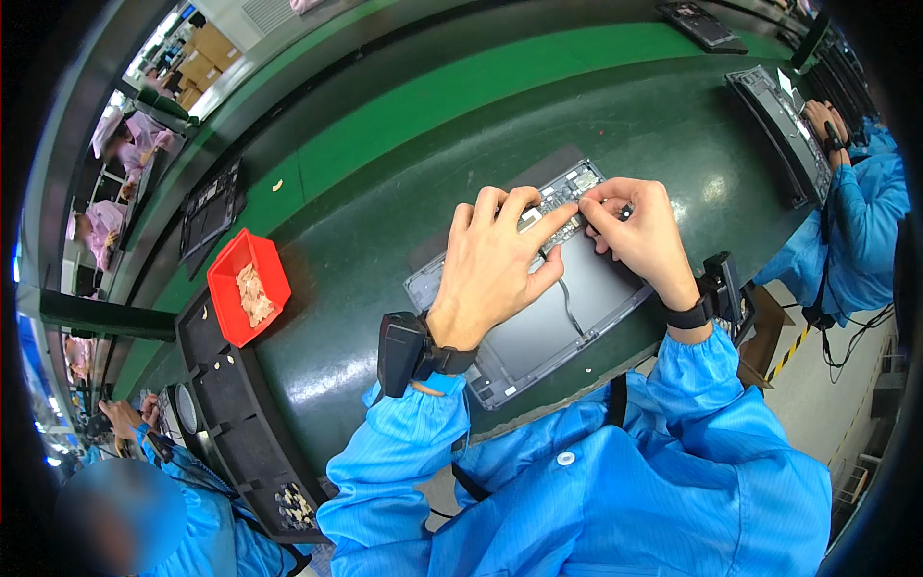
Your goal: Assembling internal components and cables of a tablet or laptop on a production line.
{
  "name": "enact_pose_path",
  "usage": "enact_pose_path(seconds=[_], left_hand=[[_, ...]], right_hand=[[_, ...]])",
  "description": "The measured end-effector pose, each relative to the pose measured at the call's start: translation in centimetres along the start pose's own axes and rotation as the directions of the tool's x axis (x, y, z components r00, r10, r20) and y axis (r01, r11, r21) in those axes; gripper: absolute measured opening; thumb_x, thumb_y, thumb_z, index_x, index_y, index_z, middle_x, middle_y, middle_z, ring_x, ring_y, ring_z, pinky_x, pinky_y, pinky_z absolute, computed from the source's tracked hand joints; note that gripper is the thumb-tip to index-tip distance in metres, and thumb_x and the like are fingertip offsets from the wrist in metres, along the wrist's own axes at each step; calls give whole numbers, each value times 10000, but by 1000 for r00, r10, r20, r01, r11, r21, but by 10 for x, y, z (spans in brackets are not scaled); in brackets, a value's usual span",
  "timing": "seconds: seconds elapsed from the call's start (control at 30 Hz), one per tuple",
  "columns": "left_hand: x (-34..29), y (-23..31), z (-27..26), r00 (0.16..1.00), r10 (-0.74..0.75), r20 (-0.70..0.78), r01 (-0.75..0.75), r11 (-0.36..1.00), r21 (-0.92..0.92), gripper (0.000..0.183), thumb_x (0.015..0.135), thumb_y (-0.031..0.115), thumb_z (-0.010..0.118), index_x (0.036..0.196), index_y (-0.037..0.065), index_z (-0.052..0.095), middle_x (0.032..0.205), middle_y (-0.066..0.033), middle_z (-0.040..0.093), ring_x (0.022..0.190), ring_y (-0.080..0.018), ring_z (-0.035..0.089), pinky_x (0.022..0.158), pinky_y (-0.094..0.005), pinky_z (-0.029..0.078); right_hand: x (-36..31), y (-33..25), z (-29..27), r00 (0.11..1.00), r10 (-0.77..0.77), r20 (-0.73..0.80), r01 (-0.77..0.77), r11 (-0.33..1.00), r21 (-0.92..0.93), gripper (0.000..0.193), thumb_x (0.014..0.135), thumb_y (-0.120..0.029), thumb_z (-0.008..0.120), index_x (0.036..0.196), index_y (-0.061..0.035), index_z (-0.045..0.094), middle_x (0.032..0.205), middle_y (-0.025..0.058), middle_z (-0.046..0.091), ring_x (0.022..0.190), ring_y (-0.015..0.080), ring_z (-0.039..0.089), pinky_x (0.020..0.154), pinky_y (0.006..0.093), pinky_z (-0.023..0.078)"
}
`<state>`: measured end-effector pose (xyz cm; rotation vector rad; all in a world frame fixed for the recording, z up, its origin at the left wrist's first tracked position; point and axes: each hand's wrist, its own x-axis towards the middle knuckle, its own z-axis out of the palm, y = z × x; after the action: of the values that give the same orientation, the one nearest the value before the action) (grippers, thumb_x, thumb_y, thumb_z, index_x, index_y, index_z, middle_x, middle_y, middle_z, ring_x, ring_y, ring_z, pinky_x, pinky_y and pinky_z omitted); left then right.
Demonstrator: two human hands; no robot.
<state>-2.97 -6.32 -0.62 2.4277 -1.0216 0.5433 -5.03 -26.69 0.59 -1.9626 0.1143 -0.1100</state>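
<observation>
**Inspector:** Report the position of the work and of both hands.

**Operator:** I saw an opened laptop base (562, 313) lying flat on the dark green worktop (385, 240), directly in front of me. Its grey inner panel faced up and a circuit board (567, 192) sat at its far end. My left hand (495, 264) rested palm-down on the panel, fingers stretched toward the board and pressing there, not closed around anything. My right hand (639, 231) was curled at the board's near edge, fingertips pinched together. I could not tell whether they held a small part or only pressed on one.

**Inspector:** Handling assessment?

**Operator:** I judged the base to be stiff and fairly light, thin at the walls and smooth enough to slide on the worktop. The board and the thin cable (570, 313) crossing the panel looked fragile. I would take hold at the outer frame edges, never at the board or cable, and steady the panel with a flat palm.

**Inspector:** Surroundings?

**Operator:** A red bin (223, 288) of small pale pieces stood to my left, near a black compartment tray (240, 423). To my right a co-worker's hands (827, 125) worked on another opened unit (784, 135), well apart from mine.
</observation>
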Motion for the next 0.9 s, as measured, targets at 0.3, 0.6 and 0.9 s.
enact_pose_path(seconds=[0.3, 0.6, 0.9], left_hand=[[0, -3, -1, 999, -7, 39, 8, 1000, -30, 348, 788, 257, 736, 1132, 226, 781, 1121, -38, 649, 1023, -257, 568, 870, -412, 467], [0, -3, -1, 1000, -11, 27, 12, 999, -39, 348, 783, 256, 741, 1124, 211, 792, 1127, -40, 653, 1023, -257, 570, 868, -410, 466], [-1, -3, -2, 999, -20, 35, 22, 998, -57, 358, 774, 252, 741, 1125, 206, 795, 1137, -47, 654, 1025, -256, 570, 876, -408, 467]], right_hand=[[2, 4, -1, 999, -39, 24, 40, 999, -35, 194, 918, -111, 694, 904, 79, 730, 680, 86, 718, 543, 115, 669, 515, 257, 516], [2, 3, -1, 998, -51, 22, 53, 996, -72, 197, 911, -120, 701, 899, 74, 734, 675, 92, 719, 543, 122, 675, 522, 265, 519], [2, 1, 0, 999, -44, 24, 46, 997, -67, 194, 912, -118, 697, 897, 72, 734, 674, 87, 720, 546, 115, 675, 525, 260, 521]])
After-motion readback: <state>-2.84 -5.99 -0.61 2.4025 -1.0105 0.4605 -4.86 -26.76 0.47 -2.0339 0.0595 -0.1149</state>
